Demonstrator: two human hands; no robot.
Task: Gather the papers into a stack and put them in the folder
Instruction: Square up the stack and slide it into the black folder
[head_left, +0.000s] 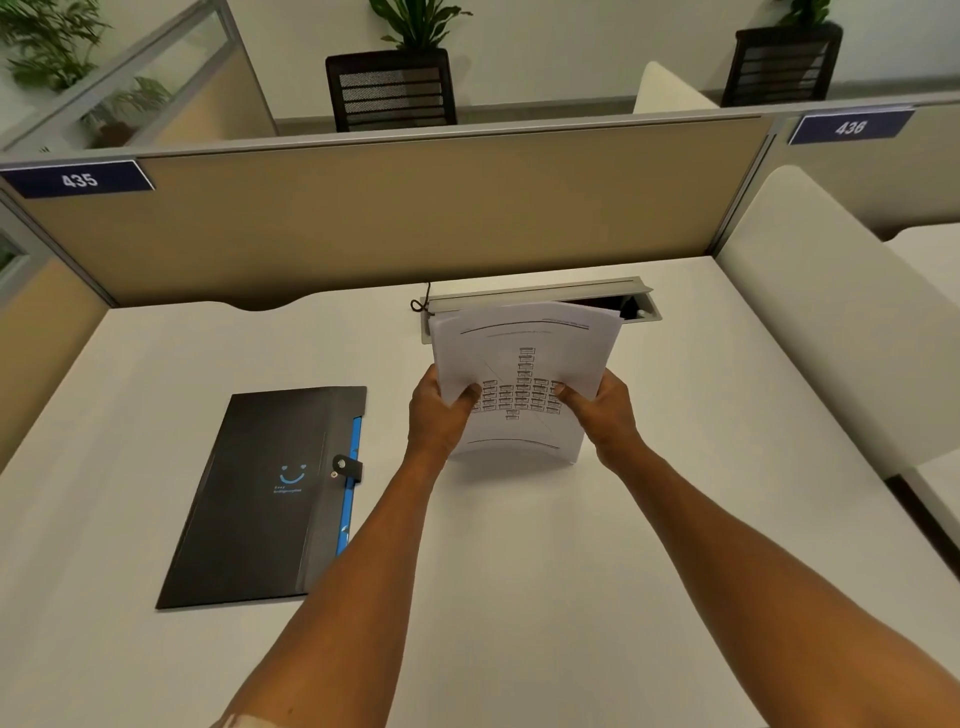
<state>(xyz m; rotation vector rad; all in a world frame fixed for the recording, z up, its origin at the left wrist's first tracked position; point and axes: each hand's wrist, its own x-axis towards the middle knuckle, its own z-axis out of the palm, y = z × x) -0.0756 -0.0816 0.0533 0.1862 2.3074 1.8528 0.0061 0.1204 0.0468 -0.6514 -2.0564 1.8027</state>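
A stack of white printed papers (524, 353) stands nearly upright on its lower edge on the white desk (519, 571), the top sheet showing a chart of small boxes. My left hand (439, 410) grips the stack's left side and my right hand (597, 410) grips its right side, thumbs on the front sheet. The sheets are slightly fanned at the top. A black folder (265, 493) with a blue smiley print, a blue inner edge and a snap tab lies flat and closed to the left of my left forearm, apart from the papers.
A grey cable tray (540, 291) with its lid raised sits in the desk just behind the papers, a black cord beside it. A tan partition (415, 218) bounds the far edge, a white side panel (810, 322) the right. Chairs and plants stand beyond.
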